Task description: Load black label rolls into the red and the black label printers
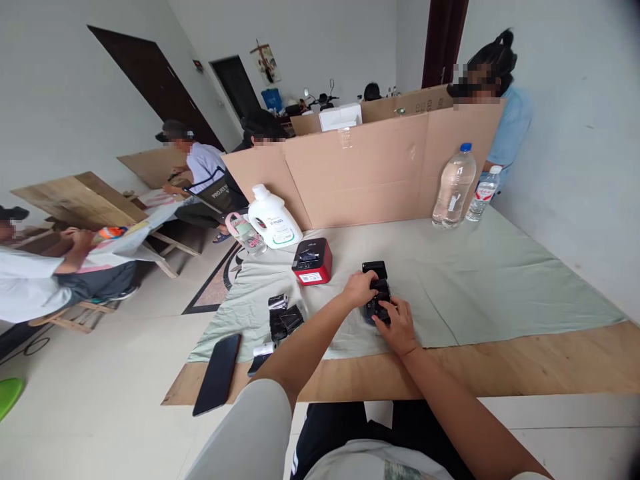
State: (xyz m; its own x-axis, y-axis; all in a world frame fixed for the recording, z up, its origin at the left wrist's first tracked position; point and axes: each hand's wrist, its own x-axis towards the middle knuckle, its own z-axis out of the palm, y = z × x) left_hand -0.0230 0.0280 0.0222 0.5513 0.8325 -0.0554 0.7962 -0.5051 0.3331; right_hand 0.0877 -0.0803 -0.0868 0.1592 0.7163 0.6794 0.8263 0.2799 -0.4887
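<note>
Black device (pixel 376 288) clasped between both hands.

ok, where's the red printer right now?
Head view: the red printer sits on the green cloth, left of both hands, in front of the white jug by the cardboard screen.

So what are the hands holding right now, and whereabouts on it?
Both hold a small black device on the cloth: left hand on its upper left side, right hand on its lower right end.

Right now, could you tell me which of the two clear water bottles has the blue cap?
The taller bottle, left of the smaller bottle, whose cap is white.
</note>
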